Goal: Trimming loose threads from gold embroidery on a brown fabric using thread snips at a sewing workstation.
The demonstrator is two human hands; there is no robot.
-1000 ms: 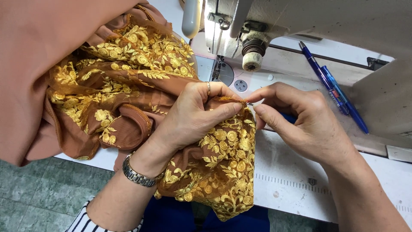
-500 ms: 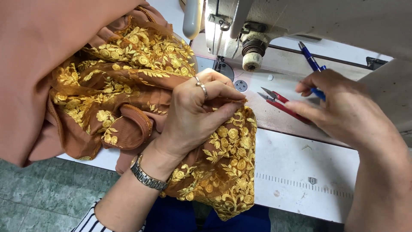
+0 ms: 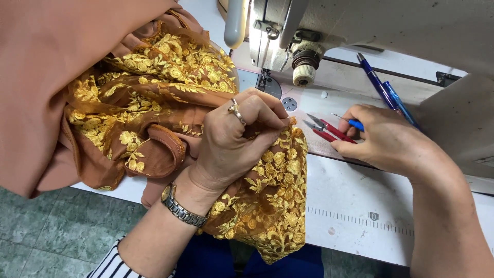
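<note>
The sewing machine loomed over the table; brown gold-embroidered fabric spilled off the table's near edge; left hand was clenched, pinching the fabric's edge; right hand lay on the red snips, fingers curled around their handle; pens sat behind.

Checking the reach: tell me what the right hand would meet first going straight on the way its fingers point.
The right hand points left; its fingers already touch the red-handled thread snips. Beyond those, probably the embroidered brown fabric, though depth is unclear.
</note>
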